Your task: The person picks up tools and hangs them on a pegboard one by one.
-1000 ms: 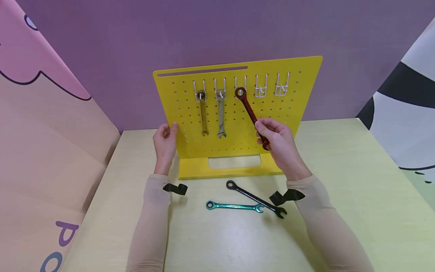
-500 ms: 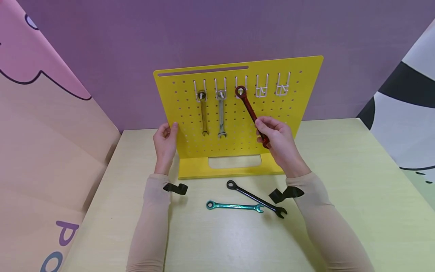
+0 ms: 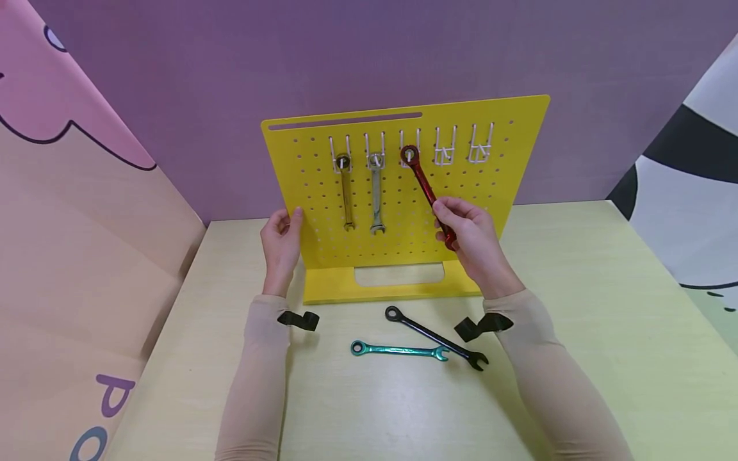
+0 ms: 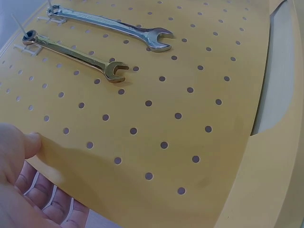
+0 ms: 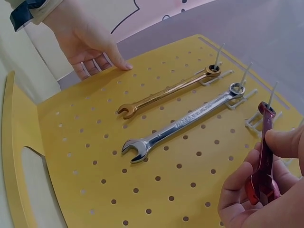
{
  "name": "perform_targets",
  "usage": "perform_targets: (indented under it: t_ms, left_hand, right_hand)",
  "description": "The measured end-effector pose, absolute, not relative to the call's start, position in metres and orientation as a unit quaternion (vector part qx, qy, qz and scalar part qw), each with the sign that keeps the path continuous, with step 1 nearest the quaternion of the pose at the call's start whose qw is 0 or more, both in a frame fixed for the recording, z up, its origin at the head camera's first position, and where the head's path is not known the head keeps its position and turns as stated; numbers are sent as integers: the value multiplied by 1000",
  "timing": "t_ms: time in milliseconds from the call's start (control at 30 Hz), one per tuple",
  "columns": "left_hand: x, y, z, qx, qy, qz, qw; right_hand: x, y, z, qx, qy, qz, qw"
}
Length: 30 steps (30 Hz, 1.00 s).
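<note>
My right hand [image 3: 468, 234] grips a red combination wrench [image 3: 425, 186] near its open end, thumb on top and fingers curled beneath. The wrench leans, its ring end up at the third white hook [image 5: 271, 97], and the hook's prong shows at the ring. At the left edge of a yellow pegboard [image 3: 323, 240], my left hand [image 3: 280, 246] holds the board, thumb on the front face and fingers behind the edge. A gold wrench [image 3: 346, 195] and a silver wrench [image 3: 376, 195] hang by their rings from the first two hooks, left of the red one.
Two bare white hooks, one [image 3: 444, 155] beside another [image 3: 480, 152], sit further right on the board. On the table [image 3: 202, 384] before the stand lie a teal wrench [image 3: 398, 350] and a black wrench [image 3: 432, 334], their open ends close together. A purple wall [image 3: 369, 51] rises behind.
The red wrench has shifted slightly upward at the third hook, and my right hand and forearm have moved a little with it. My left hand stays at the board's edge.
</note>
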<state>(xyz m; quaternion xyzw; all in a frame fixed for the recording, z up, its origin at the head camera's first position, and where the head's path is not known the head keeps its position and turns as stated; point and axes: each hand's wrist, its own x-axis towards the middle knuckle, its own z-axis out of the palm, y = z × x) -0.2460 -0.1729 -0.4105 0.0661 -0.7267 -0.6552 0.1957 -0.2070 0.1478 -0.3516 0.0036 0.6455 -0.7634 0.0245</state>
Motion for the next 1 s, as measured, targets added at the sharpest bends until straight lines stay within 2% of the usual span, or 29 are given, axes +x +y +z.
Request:
perform_targets:
  t_ms: [467, 700, 1000]
  left_hand:
    - [-247, -172, -411, 63, -724, -657, 201]
    - [-247, -173, -412, 64, -722, -659, 201]
    - [-247, -173, -412, 65, -726, -657, 192]
  right_hand:
    - [-213, 145, -360, 14, 643, -766, 11]
    - [-216, 139, -367, 21, 659, -752, -28]
    - [-224, 125, -387, 0, 698, -707, -110]
